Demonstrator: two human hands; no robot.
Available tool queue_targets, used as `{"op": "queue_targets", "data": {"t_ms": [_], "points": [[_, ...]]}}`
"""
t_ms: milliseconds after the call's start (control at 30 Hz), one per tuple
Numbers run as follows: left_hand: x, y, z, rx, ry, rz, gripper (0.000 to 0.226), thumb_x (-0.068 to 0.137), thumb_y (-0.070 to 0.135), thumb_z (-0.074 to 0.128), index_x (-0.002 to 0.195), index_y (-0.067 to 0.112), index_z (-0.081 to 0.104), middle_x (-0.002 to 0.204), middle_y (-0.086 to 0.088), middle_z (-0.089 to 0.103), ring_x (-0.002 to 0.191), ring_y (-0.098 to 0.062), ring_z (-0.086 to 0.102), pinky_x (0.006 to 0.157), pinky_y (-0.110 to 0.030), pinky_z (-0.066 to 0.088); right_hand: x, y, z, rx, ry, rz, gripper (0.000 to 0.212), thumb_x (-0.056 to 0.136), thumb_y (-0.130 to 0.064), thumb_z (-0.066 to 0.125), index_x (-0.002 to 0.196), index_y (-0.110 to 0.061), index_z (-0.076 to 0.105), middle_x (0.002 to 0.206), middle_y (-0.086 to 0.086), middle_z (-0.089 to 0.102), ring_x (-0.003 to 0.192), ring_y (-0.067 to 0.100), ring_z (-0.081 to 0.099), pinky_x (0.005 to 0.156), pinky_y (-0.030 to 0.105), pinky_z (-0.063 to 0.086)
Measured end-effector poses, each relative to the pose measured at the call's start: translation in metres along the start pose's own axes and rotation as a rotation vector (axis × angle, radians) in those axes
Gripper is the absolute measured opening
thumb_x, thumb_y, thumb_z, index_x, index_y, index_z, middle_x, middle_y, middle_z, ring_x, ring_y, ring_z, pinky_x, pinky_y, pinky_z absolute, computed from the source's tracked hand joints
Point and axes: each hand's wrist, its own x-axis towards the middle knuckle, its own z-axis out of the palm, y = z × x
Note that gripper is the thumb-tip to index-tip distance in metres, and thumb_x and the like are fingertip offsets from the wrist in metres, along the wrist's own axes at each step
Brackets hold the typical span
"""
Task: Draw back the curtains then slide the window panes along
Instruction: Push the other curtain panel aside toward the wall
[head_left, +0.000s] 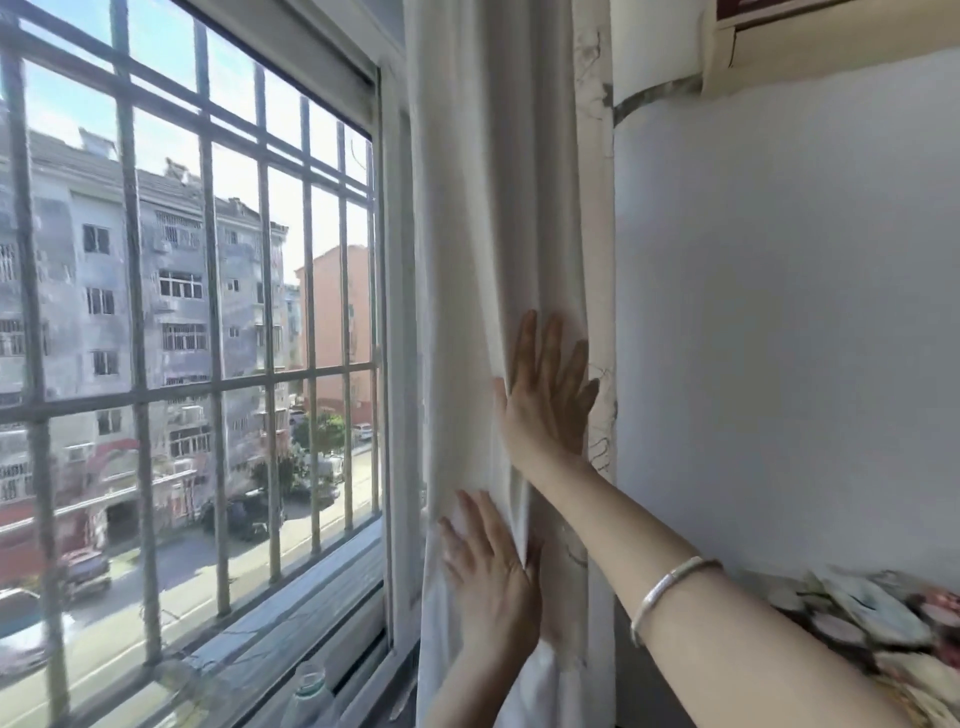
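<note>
The cream fabric curtain (488, 260) hangs vertically, bunched at the window frame's (397, 364) right edge; our left hand (493, 577) and right hand (550, 395) press flat, fingers spread, against it.

Bare white wall (779, 312) at right; metal window grille (208, 260), sunlit apartment blocks (130, 291) and street (208, 561) beyond.

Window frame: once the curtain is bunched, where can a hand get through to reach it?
Free: the strip of white window frame between the barred glass and the curtain, and the sill below the bars. Crowded: the curtain folds against the wall, where the left hand and right hand press flat, and the sill's near end by a bottle.
</note>
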Motion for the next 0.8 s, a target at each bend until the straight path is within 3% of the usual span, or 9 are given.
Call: {"op": "queue_targets", "data": {"t_ms": [100,400,800], "points": [[0.037,0.006,0.027,0.056,0.026,0.058,0.069,0.095,0.043,0.020,0.124,0.021,-0.039,0.147,-0.006,-0.035,0.135,-0.039,-0.028,0.113,-0.052,0.000,0.024,0.029,0.022,-0.032,0.015,0.003,0.068,0.095,-0.042,0.026,0.140,-0.021,-0.020,0.154,0.010,-0.013,0.138,0.046,-0.003,0.106,0.063,0.016],[0.139,0.027,0.097,0.021,-0.016,0.128,0.067,0.096,0.042,0.018,0.114,0.030,-0.045,0.132,0.002,-0.047,0.132,-0.041,-0.032,0.112,-0.053,-0.006,0.087,0.098,0.097,-0.100,0.032,0.052,0.067,0.095,-0.041,0.027,0.141,-0.021,-0.018,0.155,0.012,-0.011,0.137,0.049,-0.002,0.105,0.064,0.019],[0.279,0.069,0.188,-0.031,-0.071,0.208,0.074,0.095,0.043,0.020,0.108,0.026,-0.051,0.122,0.003,-0.054,0.132,-0.038,-0.034,0.112,-0.053,-0.008,0.183,0.186,0.175,-0.130,0.047,0.132,0.067,0.095,-0.039,0.029,0.141,-0.022,-0.017,0.154,0.010,-0.012,0.137,0.047,-0.007,0.108,0.062,0.013]]}}
